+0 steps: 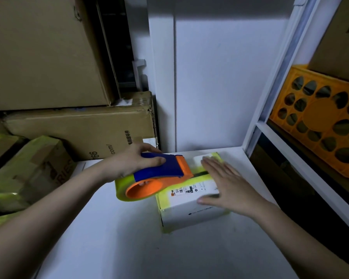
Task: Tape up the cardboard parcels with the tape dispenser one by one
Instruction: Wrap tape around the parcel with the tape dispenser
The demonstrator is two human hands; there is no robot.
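Observation:
A small white parcel (181, 214) with yellow-green tape on its edges lies on the white table (113, 244). My left hand (137, 161) grips the blue handle of an orange tape dispenser (159, 178) carrying a yellow-green tape roll. The dispenser's front end rests on the parcel's top, over a strip of tape. My right hand (228, 184) lies flat on the parcel's top with straight fingers, pressing it down.
Large brown cartons (48, 57) are stacked at the back left. Taped parcels (28, 170) sit at the left edge. A white shelf frame (270, 121) on the right holds an orange crate (320, 121). A white wall panel stands behind the table.

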